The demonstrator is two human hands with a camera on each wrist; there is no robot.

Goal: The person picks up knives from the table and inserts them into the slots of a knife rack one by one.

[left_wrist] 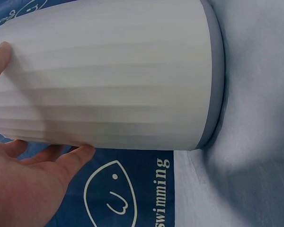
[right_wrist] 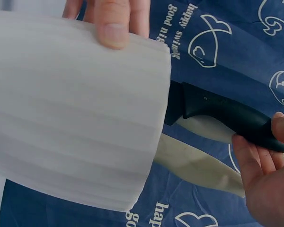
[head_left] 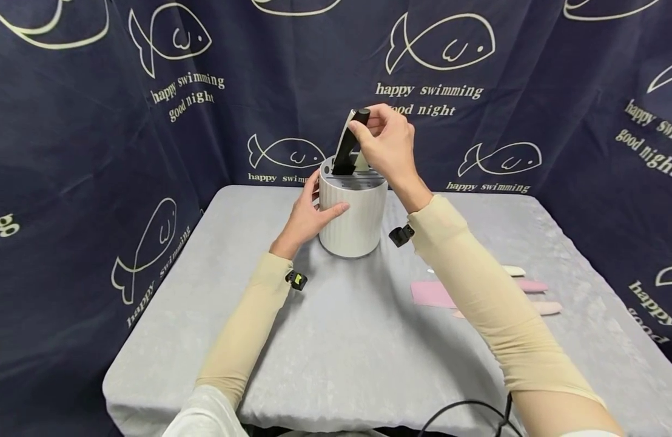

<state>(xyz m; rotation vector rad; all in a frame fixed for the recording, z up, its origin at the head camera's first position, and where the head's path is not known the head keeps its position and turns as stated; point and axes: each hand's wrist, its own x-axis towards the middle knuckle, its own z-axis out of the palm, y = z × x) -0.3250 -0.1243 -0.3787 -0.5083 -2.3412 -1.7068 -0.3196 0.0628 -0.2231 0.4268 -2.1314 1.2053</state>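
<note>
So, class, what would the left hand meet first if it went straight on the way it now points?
Most likely the white ribbed knife block: the left hand is touching it, though depth beyond it is unclear.

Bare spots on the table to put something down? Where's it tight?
Free on the table: the middle, bounded by the left sleeve, right sleeve, white holder and black cable; also left of the left sleeve. Crowded: beneath the right sleeve, where pink and white knives lie, and the holder's top, where the right hand holds a black handle beside pale ones.
</note>
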